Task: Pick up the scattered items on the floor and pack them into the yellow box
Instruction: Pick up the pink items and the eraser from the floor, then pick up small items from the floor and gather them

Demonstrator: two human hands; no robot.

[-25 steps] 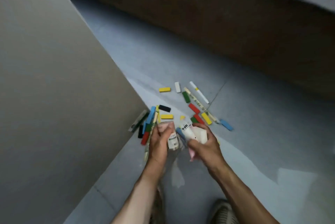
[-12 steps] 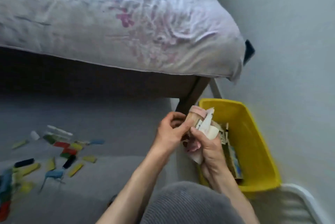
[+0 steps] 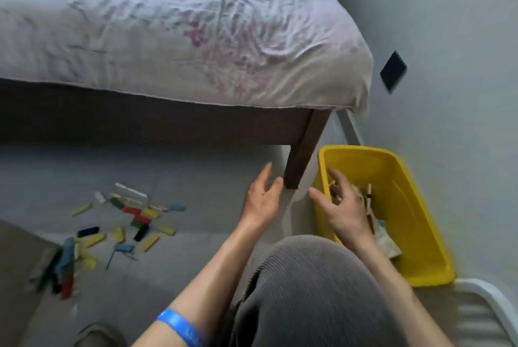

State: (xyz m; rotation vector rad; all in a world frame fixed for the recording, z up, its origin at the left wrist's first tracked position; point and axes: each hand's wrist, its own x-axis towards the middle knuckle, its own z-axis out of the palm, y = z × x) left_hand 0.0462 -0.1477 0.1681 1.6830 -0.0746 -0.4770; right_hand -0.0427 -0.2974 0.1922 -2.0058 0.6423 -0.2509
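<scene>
We saw the yellow box (image 3: 414, 237) on the floor by the wall, just right of the bed leg (image 3: 301, 161). Right hand (image 3: 343, 206) was over the box's near-left rim, fingers loosely spread — gripping nothing we could make out. Left hand (image 3: 262, 200) hung just left of the leg, fingers relaxed, empty. Some packed items (image 3: 385, 238) lay inside the box. Scattered coloured blocks (image 3: 134, 220) sat well left of the leg — blurred.

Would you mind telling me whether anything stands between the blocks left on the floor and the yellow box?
Yes: the bed leg stands on the floor just left of the yellow box, and the person's knee lies between too. The blocks lie far left; both hands hold nothing.
</scene>
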